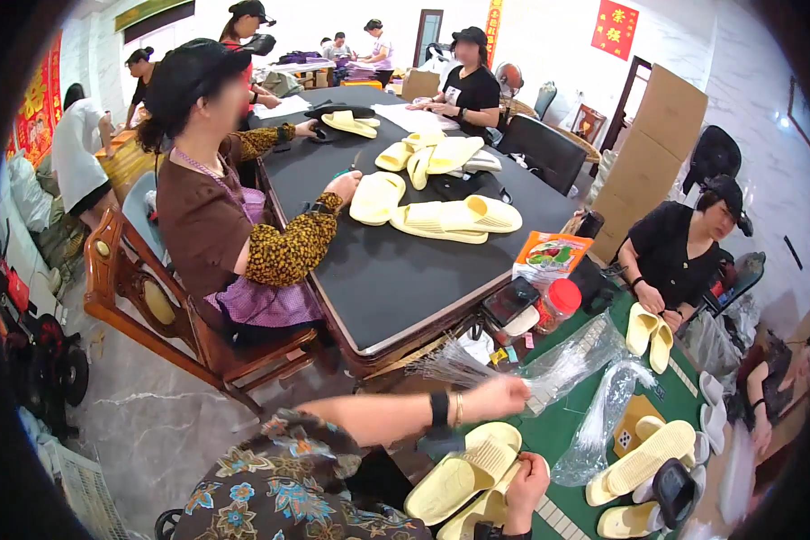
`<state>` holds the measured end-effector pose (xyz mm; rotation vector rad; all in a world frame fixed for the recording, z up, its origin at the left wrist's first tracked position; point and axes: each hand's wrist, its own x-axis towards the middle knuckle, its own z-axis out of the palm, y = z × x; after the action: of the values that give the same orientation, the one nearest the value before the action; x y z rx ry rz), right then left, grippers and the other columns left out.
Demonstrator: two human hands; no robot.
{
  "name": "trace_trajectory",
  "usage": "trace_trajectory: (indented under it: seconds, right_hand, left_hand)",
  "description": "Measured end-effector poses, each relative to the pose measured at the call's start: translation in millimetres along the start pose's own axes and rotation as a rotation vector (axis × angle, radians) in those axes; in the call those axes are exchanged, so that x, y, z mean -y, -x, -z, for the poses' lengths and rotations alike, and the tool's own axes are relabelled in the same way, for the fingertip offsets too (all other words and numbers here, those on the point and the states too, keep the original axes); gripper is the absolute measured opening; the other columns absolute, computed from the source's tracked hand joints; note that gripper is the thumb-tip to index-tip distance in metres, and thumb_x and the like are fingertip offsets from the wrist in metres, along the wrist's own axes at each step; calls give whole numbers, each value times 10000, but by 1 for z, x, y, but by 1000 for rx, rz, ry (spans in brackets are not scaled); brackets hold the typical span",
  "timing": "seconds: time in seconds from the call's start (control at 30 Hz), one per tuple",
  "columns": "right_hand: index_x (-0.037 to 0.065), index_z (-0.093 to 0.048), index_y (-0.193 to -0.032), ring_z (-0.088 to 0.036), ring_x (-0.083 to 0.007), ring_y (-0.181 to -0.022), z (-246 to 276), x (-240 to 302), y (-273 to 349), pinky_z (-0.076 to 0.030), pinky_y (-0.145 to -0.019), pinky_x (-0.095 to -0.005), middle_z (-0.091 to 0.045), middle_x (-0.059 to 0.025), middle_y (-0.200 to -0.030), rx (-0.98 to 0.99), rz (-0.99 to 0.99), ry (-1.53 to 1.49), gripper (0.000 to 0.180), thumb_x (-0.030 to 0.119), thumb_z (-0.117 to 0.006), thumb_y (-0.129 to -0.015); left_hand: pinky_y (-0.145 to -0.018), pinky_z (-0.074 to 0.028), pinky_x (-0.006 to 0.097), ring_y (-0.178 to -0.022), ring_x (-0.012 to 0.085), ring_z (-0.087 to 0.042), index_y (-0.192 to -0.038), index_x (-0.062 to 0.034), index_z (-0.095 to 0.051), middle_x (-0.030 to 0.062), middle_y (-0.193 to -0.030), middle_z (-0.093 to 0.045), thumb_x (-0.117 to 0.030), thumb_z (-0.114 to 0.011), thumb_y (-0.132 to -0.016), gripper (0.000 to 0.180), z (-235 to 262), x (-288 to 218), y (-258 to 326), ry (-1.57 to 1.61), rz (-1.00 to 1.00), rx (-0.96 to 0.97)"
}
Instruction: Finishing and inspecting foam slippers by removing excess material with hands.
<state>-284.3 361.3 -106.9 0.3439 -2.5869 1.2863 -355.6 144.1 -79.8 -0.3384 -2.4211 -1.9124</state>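
Note:
A pair of pale yellow slippers lies low in the view, the upper slipper [444, 484] partly overlapping the lower slipper [473, 520]. My right hand [526, 490] has its fingers closed on the right edge of the lower slipper. Stretched across from the left, my left hand [499, 397] hovers above the pair with its fingers drawn together; whatever is in them is too small to make out. Close to it, thin clear plastic strands [459, 362] fan out of a clear bag [571, 364]. A second clear bag of strands [598, 432] lies to the right on the green tabletop [556, 439].
More yellow slippers [643, 463] and a black one [674, 490] lie at right. Beyond are a red-lidded jar [559, 302], a phone-like black object [511, 301] and an orange packet [551, 255]. A co-worker [684, 252] handles slippers across; another [207, 180] sits at the dark table [369, 297].

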Motion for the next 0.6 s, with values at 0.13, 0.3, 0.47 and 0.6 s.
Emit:
trace_trajectory:
  seconds: [0.13, 0.3, 0.47, 0.6]
  right_hand:
    - [-30, -643, -886, -619, -274, -745, 0, -3, 0, -485, -706, -362, -641, -150, -801, -28, 7, -14, 140, 18, -514, -857]
    - [-14, -652, -858, -619, -259, -728, -1, -4, 0, -482, -682, -350, -636, -137, -770, -30, 49, 20, 133, 23, -524, -855]
    - [-11, -653, -845, -621, -270, -701, -5, -10, 3, -482, -649, -364, -640, -141, -764, -63, 19, 0, 127, 16, -529, -849]
    - [31, -664, -883, -634, -327, -810, -1, -11, 8, -500, -726, -410, -656, -148, -846, -47, -26, 47, 119, 64, -553, -857]
  left_hand:
    - [-688, -530, 312, -756, 163, -638, -979, -26, -672, 84, -858, -670, -126, -651, -821, 188, 126, -26, -55, -22, -107, -14]
    - [-783, -523, 435, -898, 301, -663, -1001, -37, -683, 129, -969, -679, -147, -573, -805, 250, 234, -22, -97, -1113, 159, -577]
    - [-860, -500, 446, -1051, 285, -630, -1026, -53, -682, 160, -1080, -663, -137, -509, -874, 246, 307, 32, -106, -1500, 122, -598]
    - [-907, -505, 429, -1086, 283, -632, -1019, -40, -691, 162, -1135, -663, -150, -484, -910, 259, 300, 43, -123, -1548, 154, -364]
